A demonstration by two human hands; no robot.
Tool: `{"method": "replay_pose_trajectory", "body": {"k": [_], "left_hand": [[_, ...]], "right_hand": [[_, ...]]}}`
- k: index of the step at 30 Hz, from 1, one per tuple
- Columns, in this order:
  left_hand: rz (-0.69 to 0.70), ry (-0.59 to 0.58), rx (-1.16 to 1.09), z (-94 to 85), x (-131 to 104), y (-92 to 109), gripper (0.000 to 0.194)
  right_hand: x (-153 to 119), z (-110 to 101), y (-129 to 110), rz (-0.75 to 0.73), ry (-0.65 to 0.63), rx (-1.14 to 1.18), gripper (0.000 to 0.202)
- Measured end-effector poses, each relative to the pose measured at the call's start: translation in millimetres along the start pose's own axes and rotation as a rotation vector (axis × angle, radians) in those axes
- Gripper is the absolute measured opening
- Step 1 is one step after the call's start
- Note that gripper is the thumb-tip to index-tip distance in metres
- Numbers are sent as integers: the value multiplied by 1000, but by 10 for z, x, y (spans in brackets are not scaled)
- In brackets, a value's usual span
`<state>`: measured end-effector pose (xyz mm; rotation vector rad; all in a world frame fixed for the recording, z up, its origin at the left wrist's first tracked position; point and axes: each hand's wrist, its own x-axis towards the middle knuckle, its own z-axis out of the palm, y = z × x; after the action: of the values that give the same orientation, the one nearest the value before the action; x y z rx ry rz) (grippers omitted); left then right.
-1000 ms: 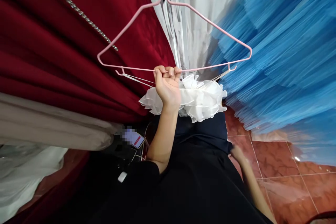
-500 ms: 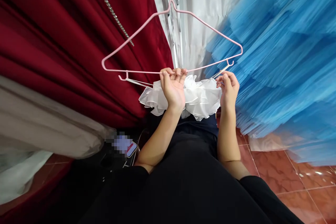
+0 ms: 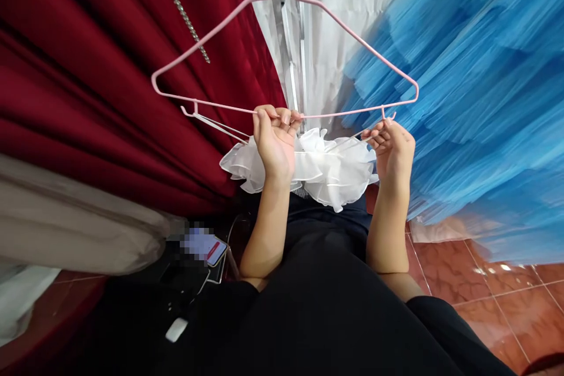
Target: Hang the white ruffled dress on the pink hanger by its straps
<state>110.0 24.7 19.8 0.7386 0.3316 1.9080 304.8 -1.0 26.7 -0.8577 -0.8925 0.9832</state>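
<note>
A pink clothes hanger (image 3: 352, 28) is held up in front of me. My left hand (image 3: 277, 144) is closed round the middle of its bottom bar, palm facing me. White thin straps (image 3: 220, 127) run from the hanger's small hook on the left down to a white ruffled garment (image 3: 335, 173), which hangs below the bar and is partly hidden behind my left hand. At the right small hook, my right hand (image 3: 393, 147) has its fingers curled with the thumb against the hook, pinching the strap there; the fingertips partly cover the loop.
Dark red fabric (image 3: 101, 41) hangs on the left, above beige cloth (image 3: 70, 211). Blue tulle (image 3: 476, 100) fills the right side over red floor tiles (image 3: 476, 282). White drapes (image 3: 339, 23) and metal poles (image 3: 296, 64) stand behind. A phone (image 3: 215, 251) lies at lower left.
The hanger appears larger and its left end sits further left. My right hand has shifted up and right to the right hook, while my left hand keeps its hold on the bar.
</note>
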Motion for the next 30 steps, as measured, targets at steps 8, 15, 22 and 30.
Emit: {"method": "replay_pose_trajectory", "body": {"k": [8,15,22,30], "left_hand": [[10,12,54,27,-48,10,24],[67,64,147,159,-142,-62,27],[128,18,142,191,-225,-73,23],[57,-24,78,200,-193,-115,23]], "right_hand": [[-111,-43,-143,-15,101,42,18],[161,-170,-305,-64,29,-25,16],[443,-380,-122,38,-41,209,16],[-3,203,212,130,-61,217,21]]}}
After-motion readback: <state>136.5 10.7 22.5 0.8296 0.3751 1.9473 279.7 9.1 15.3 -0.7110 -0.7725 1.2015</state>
